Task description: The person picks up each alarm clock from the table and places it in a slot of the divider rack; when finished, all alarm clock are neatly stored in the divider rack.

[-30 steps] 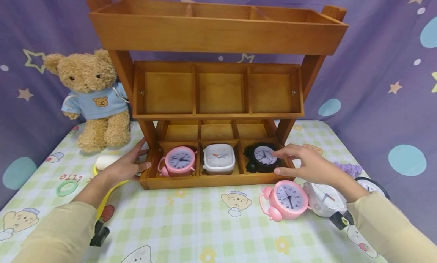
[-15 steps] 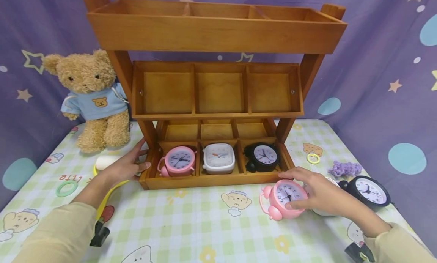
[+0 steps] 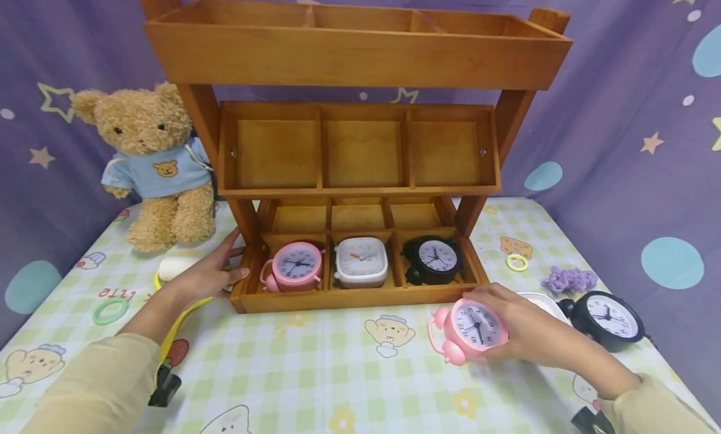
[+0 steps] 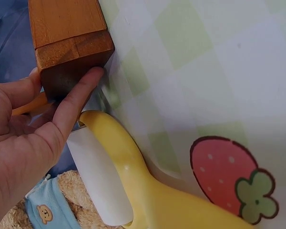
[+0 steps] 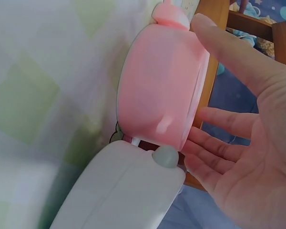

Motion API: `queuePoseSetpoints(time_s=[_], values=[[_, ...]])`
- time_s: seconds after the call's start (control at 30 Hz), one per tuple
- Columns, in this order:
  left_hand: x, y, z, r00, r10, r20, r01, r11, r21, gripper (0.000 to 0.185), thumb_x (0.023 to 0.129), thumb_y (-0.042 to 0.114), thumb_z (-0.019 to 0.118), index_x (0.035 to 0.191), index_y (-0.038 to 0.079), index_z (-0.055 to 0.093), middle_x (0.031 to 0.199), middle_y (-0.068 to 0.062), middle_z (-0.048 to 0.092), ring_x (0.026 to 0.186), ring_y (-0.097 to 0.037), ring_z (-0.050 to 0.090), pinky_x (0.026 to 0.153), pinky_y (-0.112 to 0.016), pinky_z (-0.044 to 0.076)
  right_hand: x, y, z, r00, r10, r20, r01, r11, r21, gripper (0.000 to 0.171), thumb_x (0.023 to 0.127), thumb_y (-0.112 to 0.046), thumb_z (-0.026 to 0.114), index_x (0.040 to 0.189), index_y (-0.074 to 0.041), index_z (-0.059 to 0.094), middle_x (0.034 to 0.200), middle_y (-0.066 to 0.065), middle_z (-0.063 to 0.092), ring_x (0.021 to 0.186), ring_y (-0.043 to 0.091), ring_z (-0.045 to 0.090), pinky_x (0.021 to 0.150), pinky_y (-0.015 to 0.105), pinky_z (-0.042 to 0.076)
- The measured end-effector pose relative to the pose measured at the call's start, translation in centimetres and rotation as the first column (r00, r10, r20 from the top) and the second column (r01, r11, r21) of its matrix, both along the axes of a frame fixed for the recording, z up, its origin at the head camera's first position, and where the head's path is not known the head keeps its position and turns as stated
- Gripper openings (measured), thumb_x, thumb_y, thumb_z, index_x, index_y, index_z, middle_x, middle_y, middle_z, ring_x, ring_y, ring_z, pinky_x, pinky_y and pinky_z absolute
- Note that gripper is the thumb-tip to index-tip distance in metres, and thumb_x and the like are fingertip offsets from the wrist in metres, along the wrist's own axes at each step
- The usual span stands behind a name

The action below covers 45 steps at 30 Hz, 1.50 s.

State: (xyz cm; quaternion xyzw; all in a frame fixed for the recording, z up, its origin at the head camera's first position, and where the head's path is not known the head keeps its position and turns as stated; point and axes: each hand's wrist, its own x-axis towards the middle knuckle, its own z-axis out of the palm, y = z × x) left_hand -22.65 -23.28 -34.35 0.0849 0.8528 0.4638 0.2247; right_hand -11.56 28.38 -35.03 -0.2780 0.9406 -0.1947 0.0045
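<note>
My right hand (image 3: 526,324) grips a pink twin-bell alarm clock (image 3: 475,324) lying face up on the table in front of the wooden rack (image 3: 355,58). In the right wrist view, the thumb is at a bell and the fingers are along the other end. A white alarm clock (image 5: 124,191) lies right beside it, mostly hidden by the hand in the head view. My left hand (image 3: 205,274) rests against the rack's lower left side, fingers extended. The bottom compartments hold a pink clock (image 3: 297,265), a white square clock (image 3: 360,258) and a black clock (image 3: 436,258).
A black alarm clock (image 3: 611,318), purple scrunchie (image 3: 569,279) and yellow ring (image 3: 516,262) lie at right. A teddy bear (image 3: 149,165) sits at back left. Near my left hand are a yellow-handled white roller (image 4: 100,176) and a green ring (image 3: 109,310).
My right hand has moved from the black clock in the right compartment down to the pink clock on the table and closed round it. My left hand has stayed at the rack.
</note>
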Motion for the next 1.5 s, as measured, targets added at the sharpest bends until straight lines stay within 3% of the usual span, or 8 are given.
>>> queuePoseSetpoints(time_s=[0.43,0.67,1.07,1.5], values=[[0.06,-0.01,-0.04,1.000,-0.002,0.000,0.002,1.000,0.006,0.092,0.106,0.002,0.047,0.157,0.020,-0.027,0.160,-0.040,0.002,0.138,-0.063,0.028,0.090,-0.069,0.048,-0.51,-0.53,0.22,0.987,-0.061,0.146,0.056,0.998,0.039,0.105,0.060,-0.058,0.093,0.141,-0.004,0.053,0.133,0.020,0.056,0.113,0.036,0.060,0.089,0.059,0.052],[0.06,0.01,0.04,1.000,-0.001,0.013,0.000,1.000,0.029,0.092,0.106,0.001,0.047,0.157,0.020,-0.028,0.160,-0.040,0.000,0.138,-0.063,0.027,0.091,-0.069,0.048,-0.60,-0.46,0.14,0.983,-0.066,0.172,0.062,0.998,0.030,0.103,0.062,-0.057,0.092,0.141,-0.004,0.052,0.134,0.015,0.058,0.114,0.032,0.059,0.091,0.055,0.051],[0.03,0.03,0.02,1.000,-0.005,0.003,0.005,1.000,0.013,0.091,0.106,0.001,0.046,0.157,0.020,-0.027,0.159,-0.041,0.001,0.138,-0.063,0.026,0.090,-0.070,0.047,-0.74,-0.21,-0.11,0.989,-0.064,0.131,0.062,0.998,0.020,0.095,0.063,-0.055,0.092,0.136,-0.006,0.056,0.129,0.005,0.063,0.109,0.022,0.061,0.090,0.048,0.052],[0.10,0.07,0.21,1.000,-0.007,0.000,0.007,1.000,-0.008,0.091,0.106,0.002,0.047,0.157,0.019,-0.027,0.159,-0.041,0.003,0.137,-0.063,0.029,0.089,-0.069,0.049,-0.70,-0.23,0.81,0.994,-0.060,0.096,0.060,0.998,0.003,0.093,0.066,-0.053,0.091,0.136,-0.002,0.058,0.129,0.008,0.064,0.111,0.024,0.062,0.091,0.049,0.052]])
